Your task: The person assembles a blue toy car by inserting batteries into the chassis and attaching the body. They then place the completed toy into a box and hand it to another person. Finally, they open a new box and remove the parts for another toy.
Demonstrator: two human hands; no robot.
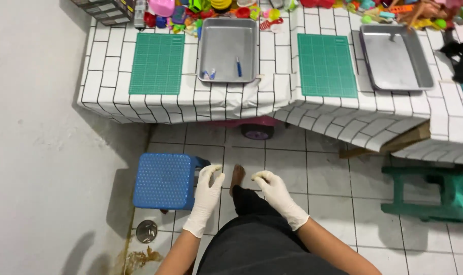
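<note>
I look down at a tiled floor in front of a table. My left hand [207,196], in a white glove, rests its fingers against the right edge of a blue plastic stool [164,180]. My right hand [275,193], also gloved, hangs free over the floor with loosely curled fingers and holds nothing. A bare foot [237,176] shows between the two hands, above a black garment.
The table [277,97] with a white tile-pattern cover carries two green cutting mats [156,63] [327,65], two metal trays [228,49] [395,57] and a pile of colourful toys [206,11]. A green stool [445,196] stands at right, a floor drain [147,231] at left by the wall.
</note>
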